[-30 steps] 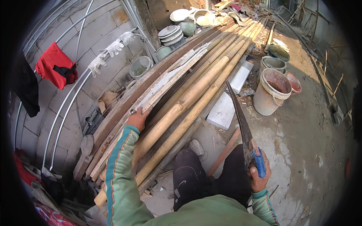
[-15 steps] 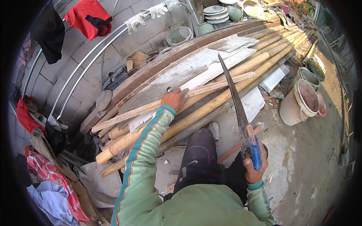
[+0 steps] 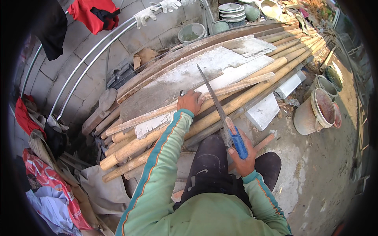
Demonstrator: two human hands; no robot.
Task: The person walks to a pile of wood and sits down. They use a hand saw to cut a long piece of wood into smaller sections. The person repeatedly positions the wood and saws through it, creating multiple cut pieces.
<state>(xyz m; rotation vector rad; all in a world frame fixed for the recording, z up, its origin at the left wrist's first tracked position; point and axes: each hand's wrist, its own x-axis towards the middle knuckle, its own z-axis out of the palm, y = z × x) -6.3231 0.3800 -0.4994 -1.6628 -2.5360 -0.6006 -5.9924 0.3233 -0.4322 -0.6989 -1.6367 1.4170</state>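
My left hand [image 3: 191, 101] grips a pale wooden batten [image 3: 244, 84] lying diagonally over white-stained boards [image 3: 167, 88] and bamboo poles [image 3: 138, 148]; a small silver metal item, too small to name, shows at its knuckles. My right hand [image 3: 244, 160] holds a saw [image 3: 237, 143] by its blue handle, the long dark blade angled up and leftward, its tip over the boards just beyond my left hand. Whether the blade touches the batten, I cannot tell. My knees show beneath the pile.
At left, a block wall [image 3: 94, 67] carries curved metal pipes [image 3: 82, 74] hung with red cloth [image 3: 92, 15] and white gloves [image 3: 145, 15]. Stacked buckets [image 3: 232, 13] stand behind the pile, more buckets [image 3: 311, 114] on the concrete at right. White slabs [image 3: 262, 112] lie below the poles.
My view has turned toward the left of the pile. The batten now lies diagonally under my left hand. The saw in my right hand has swung leftward and nearer that hand.
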